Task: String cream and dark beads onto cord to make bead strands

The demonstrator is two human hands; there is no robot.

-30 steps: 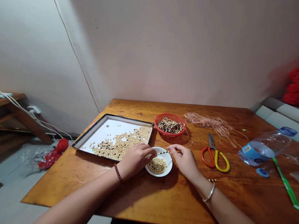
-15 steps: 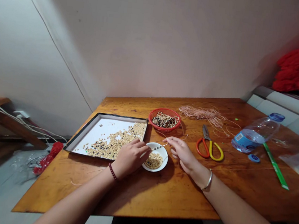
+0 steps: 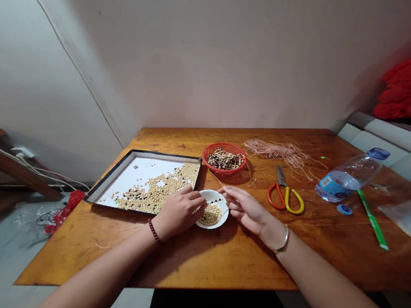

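My left hand (image 3: pixel 178 212) rests at the left rim of a small white dish (image 3: pixel 221 220) holding pale beads, its fingers curled in a pinch on something too small to make out. My right hand (image 3: pixel 245 210) sits just right of the dish, fingertips pinched on a thin cord (image 3: pixel 215 201) strung with a few dark beads that spans the dish between both hands. A black-rimmed tray (image 3: pixel 139 173) with several loose pale and dark beads lies beside my left hand.
A red basket (image 3: pixel 224 159) of mixed beads stands behind the dish. A tangle of pink cord (image 3: pixel 278 151), orange-and-yellow scissors (image 3: pixel 286 195), a lying water bottle (image 3: pixel 349 174), its blue cap (image 3: pixel 344 209) and a green stick (image 3: pixel 372 219) lie to the right on the wooden table (image 3: pixel 237 258).
The view has shifted so the table sits a little further left and higher in frame. Both hands keep their pinch over the dish; the right hand has drawn slightly closer to it.
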